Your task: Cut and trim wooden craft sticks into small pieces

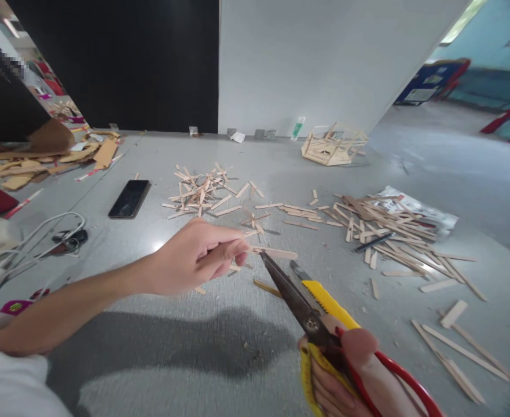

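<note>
My left hand [202, 255] is closed, pinching a flat wooden craft stick [278, 252] that points right, above the table. In my right hand [359, 359] is a pair of scissors [296, 304] with dark blades and red and yellow handles. The scissor tips meet the stick close to my left fingertips; whether the blades are fully closed on it I cannot tell. Just beyond the blades is a yellow utility knife [330, 304], partly hidden by the scissors and my right hand. A yellowish strip [267, 287] lies beneath the blades.
Cut stick pieces [200, 191] are heaped mid-table. A larger stick pile [393, 231] lies right with a dark pen [374, 241]. Behind stand a stick-built frame [335, 145] and glue tube [297, 128]. Left are a phone [129, 198], keys [70, 240], white cables [41, 223] and cardboard scraps [50, 150].
</note>
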Action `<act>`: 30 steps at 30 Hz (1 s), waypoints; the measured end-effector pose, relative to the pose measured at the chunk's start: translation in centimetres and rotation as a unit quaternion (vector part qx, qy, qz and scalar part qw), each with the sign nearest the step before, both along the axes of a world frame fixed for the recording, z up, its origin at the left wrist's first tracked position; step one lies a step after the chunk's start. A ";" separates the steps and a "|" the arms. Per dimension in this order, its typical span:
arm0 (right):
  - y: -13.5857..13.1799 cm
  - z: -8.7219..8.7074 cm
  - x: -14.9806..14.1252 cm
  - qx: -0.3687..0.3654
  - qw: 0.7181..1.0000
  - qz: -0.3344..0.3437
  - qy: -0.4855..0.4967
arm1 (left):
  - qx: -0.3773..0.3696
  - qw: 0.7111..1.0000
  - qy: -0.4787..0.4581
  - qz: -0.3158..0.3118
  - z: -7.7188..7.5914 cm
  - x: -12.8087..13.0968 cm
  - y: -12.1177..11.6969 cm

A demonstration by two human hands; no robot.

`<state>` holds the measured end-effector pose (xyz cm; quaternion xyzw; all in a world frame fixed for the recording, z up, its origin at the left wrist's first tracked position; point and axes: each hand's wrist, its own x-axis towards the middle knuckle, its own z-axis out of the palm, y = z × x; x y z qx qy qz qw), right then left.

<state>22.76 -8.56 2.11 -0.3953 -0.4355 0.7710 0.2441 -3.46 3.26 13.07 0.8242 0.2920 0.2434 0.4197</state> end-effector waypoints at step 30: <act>-1.0 2.5 -0.6 0.179 0.947 -0.117 -0.240 | -0.014 0.994 0.097 0.055 1.1 0.3 0.0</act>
